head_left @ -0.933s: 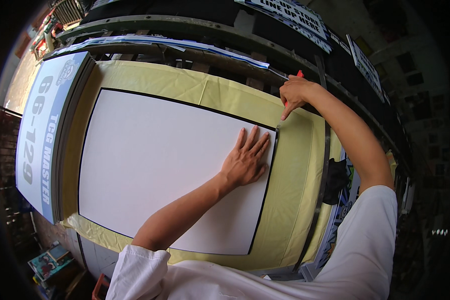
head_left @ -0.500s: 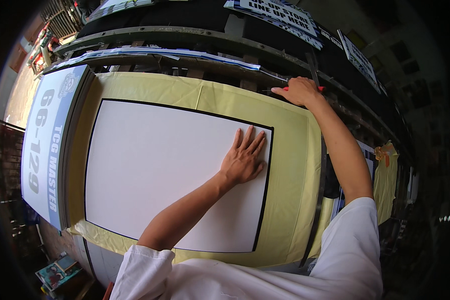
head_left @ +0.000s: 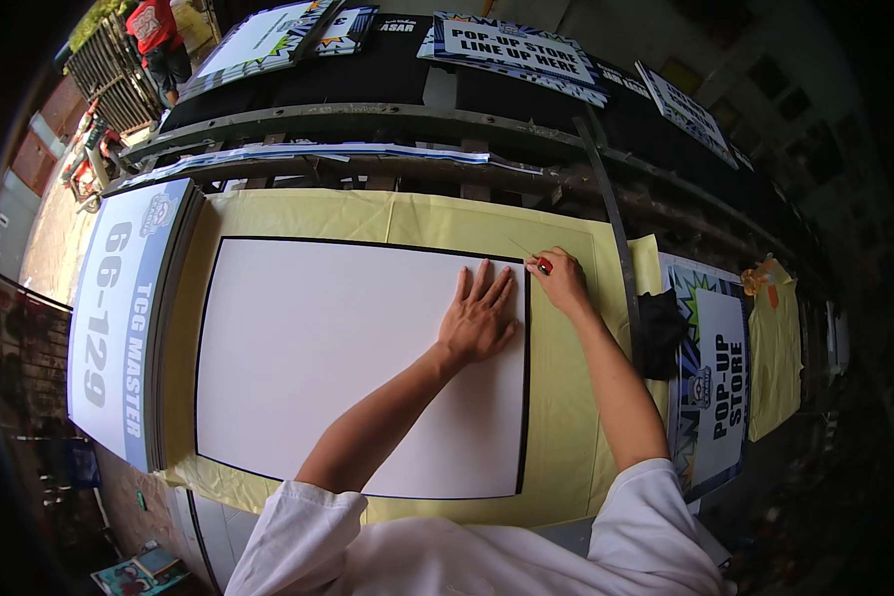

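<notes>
A large white board (head_left: 348, 338) with a dark edge lies flat on a yellow covering sheet (head_left: 566, 427). My left hand (head_left: 479, 316) rests palm down on the board near its right end, fingers spread, holding nothing. Just beyond the board's far right corner, my right hand (head_left: 563, 276) is closed around a small red-handled cutter knife (head_left: 543, 265). A thin tip points up and left from it, close to the board's far edge. My fingers hide most of the handle.
A stack of printed boards (head_left: 119, 328) stands at the left. Beyond the sheet run metal rails (head_left: 318, 119) with trimmed strips (head_left: 368, 151). Printed signs (head_left: 517, 55) lie farther back. A black cloth (head_left: 661, 333) and another sign (head_left: 710, 387) are on the right. A person in red (head_left: 154, 35) stands far left.
My right hand has come nearer, from the rail beyond the sheet to the board's far right corner, carrying the cutter knife. My left hand stays flat on the board. The view has shifted slightly.
</notes>
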Action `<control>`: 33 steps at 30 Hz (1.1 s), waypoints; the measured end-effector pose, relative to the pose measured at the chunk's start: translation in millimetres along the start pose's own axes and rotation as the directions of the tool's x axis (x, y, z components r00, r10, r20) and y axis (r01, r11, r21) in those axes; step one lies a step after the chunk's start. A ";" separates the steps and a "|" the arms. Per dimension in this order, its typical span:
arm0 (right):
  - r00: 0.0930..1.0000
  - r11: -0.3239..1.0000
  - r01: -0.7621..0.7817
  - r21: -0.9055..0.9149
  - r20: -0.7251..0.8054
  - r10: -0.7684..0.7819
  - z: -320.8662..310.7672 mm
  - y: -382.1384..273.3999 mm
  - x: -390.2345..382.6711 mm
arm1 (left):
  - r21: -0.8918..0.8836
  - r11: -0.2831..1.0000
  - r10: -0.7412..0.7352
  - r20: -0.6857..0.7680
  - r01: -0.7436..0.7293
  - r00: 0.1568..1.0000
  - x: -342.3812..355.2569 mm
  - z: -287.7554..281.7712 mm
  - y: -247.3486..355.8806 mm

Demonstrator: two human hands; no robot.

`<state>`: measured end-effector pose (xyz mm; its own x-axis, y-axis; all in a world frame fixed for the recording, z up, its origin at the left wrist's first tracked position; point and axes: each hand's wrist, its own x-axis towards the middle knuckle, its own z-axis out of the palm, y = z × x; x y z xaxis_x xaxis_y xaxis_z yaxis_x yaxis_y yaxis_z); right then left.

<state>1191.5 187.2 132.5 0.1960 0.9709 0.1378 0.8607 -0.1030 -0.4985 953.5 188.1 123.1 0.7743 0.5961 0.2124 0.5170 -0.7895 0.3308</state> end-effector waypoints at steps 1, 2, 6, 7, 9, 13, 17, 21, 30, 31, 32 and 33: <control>1.000 1.000 -0.012 -0.016 -0.010 0.012 -3.6 2.7 -3.8 | 0.000 1.000 0.009 0.004 -0.009 1.000 2.2 1.4 2.6; 1.000 0.999 -0.018 -0.028 -0.018 0.018 -4.4 3.6 -6.1 | 0.003 1.000 0.013 0.007 -0.013 1.000 2.8 1.3 3.4; 0.971 0.943 -0.219 0.250 -0.042 0.237 -33.3 -17.7 -31.0 | 0.023 1.000 -0.008 0.014 0.008 1.000 -2.5 2.1 -1.9; 0.966 0.938 -0.244 0.246 -0.026 0.258 -52.6 -28.6 -44.3 | 0.029 1.000 -0.011 0.018 0.010 1.000 -3.2 2.2 -2.8; 0.960 0.829 -0.226 0.512 -0.025 0.277 -84.8 -27.4 -80.0 | 0.029 1.000 0.002 0.022 -0.002 1.000 -0.5 2.3 3.5; 0.933 0.647 -0.199 0.736 -0.061 0.356 -160.3 -77.5 -157.2 | 0.005 1.000 0.009 0.022 -0.009 1.000 -1.3 5.2 -2.2; 0.874 0.546 -0.112 0.830 -0.179 0.452 -217.0 -127.0 -252.6 | 0.007 0.998 0.061 -0.045 -0.060 0.997 -6.0 11.2 -11.1; 0.784 0.528 0.053 0.848 -0.363 0.504 -256.0 -166.6 -367.9 | -0.033 0.983 0.169 -0.235 -0.182 0.957 0.8 28.6 -13.9; 0.686 0.671 0.378 0.637 -0.680 0.259 -309.9 -190.2 -548.2 | -0.315 0.930 0.165 -0.100 -0.188 0.981 -9.0 -26.3 116.0; 0.691 0.734 0.348 0.584 -0.689 0.220 -315.5 -196.4 -555.8 | -0.579 0.802 0.248 0.096 -0.149 0.964 -23.2 -63.0 170.9; 0.681 0.753 0.367 0.546 -0.710 0.182 -315.6 -200.5 -553.1 | -0.736 0.655 0.419 0.164 -0.172 0.893 -44.2 -82.7 206.5; 0.670 0.709 0.401 0.579 -0.714 0.204 -316.7 -200.5 -553.2 | -0.866 0.490 0.569 0.226 -0.105 0.791 -65.5 -101.7 240.6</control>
<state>1059.3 -397.7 427.4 0.6419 0.4754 0.6016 0.4169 0.4420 -0.7942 990.1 -26.0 282.3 0.9889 -0.0111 0.1483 -0.1439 -0.3224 0.9356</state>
